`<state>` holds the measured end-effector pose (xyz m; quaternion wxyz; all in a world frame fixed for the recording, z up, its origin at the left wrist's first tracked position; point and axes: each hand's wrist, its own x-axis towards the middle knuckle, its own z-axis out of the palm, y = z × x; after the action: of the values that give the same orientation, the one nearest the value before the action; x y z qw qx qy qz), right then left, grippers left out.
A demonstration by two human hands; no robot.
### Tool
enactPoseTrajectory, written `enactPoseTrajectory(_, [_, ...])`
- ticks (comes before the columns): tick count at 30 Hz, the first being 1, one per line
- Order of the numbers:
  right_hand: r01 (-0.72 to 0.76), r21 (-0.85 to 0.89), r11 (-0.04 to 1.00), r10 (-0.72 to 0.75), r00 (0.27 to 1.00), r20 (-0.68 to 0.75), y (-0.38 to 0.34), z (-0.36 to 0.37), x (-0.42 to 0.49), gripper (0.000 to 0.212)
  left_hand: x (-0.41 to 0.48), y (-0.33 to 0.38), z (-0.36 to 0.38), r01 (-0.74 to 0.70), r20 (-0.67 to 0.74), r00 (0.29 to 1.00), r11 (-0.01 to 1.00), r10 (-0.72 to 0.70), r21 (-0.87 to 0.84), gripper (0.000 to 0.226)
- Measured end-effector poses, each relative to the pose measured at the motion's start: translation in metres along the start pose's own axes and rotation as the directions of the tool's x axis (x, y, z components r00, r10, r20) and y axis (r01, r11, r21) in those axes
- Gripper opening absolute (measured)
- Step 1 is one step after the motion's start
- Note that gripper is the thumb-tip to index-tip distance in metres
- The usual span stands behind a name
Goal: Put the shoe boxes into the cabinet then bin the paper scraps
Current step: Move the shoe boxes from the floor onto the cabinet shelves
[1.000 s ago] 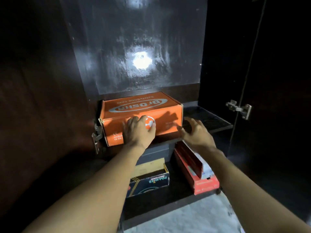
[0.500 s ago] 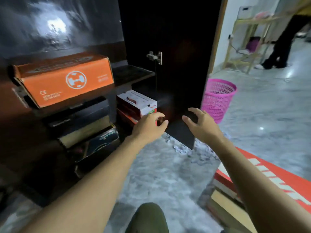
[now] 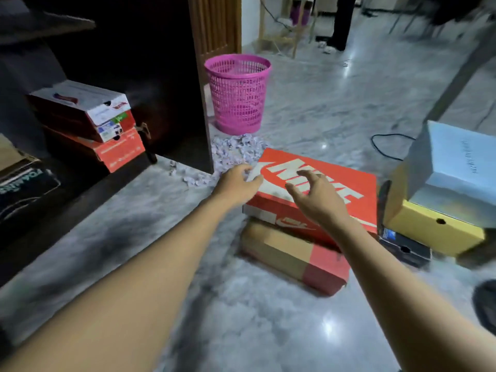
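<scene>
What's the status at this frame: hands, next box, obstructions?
Left hand and right hand open, empty, over the orange Nike box. Box on the floor stack, ungripped. Paper scraps unbinned beside pink bin. Nothing blocking.

A grey marbled floor point(image 3: 308, 111) fills most of the frame, glossy, with bright light spots at lower right and centre. A brown ribbed panel point(image 3: 214, 25) stands at top centre. At upper right a pale wooden frame point(image 3: 279, 36), perhaps a rack, stands blurred. A black cable point(image 3: 381, 146) lies at right.
</scene>
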<state>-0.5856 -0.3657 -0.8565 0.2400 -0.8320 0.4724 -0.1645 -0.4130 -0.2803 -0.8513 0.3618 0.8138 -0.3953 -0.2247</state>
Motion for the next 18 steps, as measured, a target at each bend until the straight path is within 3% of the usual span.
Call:
enactPoseTrajectory(3, [-0.142, -0.088, 0.986, 0.146, 0.989, 0.032, 0.037, -0.008, -0.007, 0.066, 0.0, -0.008, 0.043, 0.06, 0.045, 0.997, 0.998, -0.06, 0.016, 0.069])
enactPoseTrajectory(7, [-0.289, -0.099, 0.952, 0.284, 0.957, -0.059, 0.077, -0.021, -0.012, 0.069, 0.009, -0.019, 0.074, 0.157, 0.029, 0.987, 0.987, -0.158, 0.032, 0.079])
enactPoseTrajectory(12, [-0.443, -0.036, 0.896, 0.442, 0.897, -0.018, 0.11, -0.015, -0.017, 0.083, 0.022, -0.028, 0.087, 0.205, -0.061, 0.977, 0.979, -0.206, -0.021, 0.082])
enactPoseTrajectory(15, [-0.46, 0.015, 0.888, 0.459, 0.886, 0.063, 0.12, -0.008, -0.015, 0.09, 0.028, -0.033, 0.091, 0.189, -0.067, 0.979, 0.98, -0.193, -0.065, 0.078])
enactPoseTrajectory(18, [-0.448, 0.048, 0.893, 0.448, 0.894, 0.013, 0.123, -0.006, -0.021, 0.084, 0.018, -0.03, 0.094, 0.2, -0.168, 0.963, 0.978, -0.208, -0.065, 0.067])
